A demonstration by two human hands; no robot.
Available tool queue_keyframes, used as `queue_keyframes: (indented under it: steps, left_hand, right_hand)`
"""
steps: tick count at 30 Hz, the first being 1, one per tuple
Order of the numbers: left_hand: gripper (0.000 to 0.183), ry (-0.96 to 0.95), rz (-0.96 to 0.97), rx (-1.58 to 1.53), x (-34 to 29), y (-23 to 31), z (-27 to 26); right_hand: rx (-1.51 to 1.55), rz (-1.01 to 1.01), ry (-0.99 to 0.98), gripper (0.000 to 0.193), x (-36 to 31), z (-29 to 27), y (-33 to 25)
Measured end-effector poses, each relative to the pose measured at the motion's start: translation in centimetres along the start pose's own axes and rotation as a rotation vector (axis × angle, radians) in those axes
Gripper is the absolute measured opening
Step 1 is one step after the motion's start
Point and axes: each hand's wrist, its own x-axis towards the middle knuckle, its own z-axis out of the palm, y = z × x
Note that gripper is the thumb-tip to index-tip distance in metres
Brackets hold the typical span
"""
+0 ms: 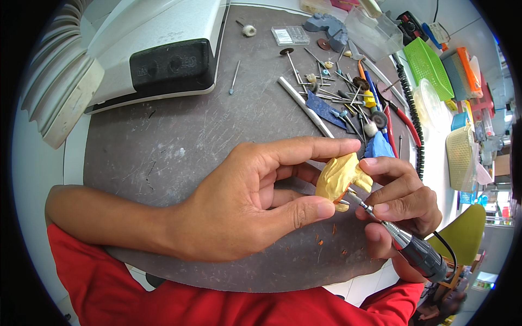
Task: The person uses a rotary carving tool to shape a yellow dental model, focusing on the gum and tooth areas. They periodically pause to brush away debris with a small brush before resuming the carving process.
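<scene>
Between the thumb and fingers of my left hand (239, 201) is a yellow dental cast (338, 176), held above the front part of the grey mat. My right hand (405, 204) grips a handheld rotary tool (416, 251) like a pen, its cable curving off to the right. The slim metal tip meets the lower side of the cast, beside a reddish-orange patch. Two right fingers rest close to the cast's right end. Reddish-orange crumbs (320, 243) lie on the mat under the hands.
Many rotary burs and polishing wheels (356, 100) are heaped at the back right, with red-handled pliers (405, 119). A blue-grey dental cast (329, 30) sits behind them. A white machine with a black panel (173, 66) and a ribbed hose (60, 70) occupy the back left. Green basket (429, 68) at right.
</scene>
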Motion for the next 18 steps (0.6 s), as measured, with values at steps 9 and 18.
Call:
queue_keyframes:
  steps: [9, 18]
  left_hand:
    - [0.060, 0.006, -0.003, -0.006, -0.1, 0.0, -0.1]
    - [0.060, 0.013, -0.004, 0.026, -0.1, 0.0, -0.2]
  right_hand:
    - [-0.001, -0.011, -0.006, 0.022, 0.0, 0.2, 0.3]
    - [-0.015, 0.002, -0.042, 0.023, 0.2, 0.0, 0.2]
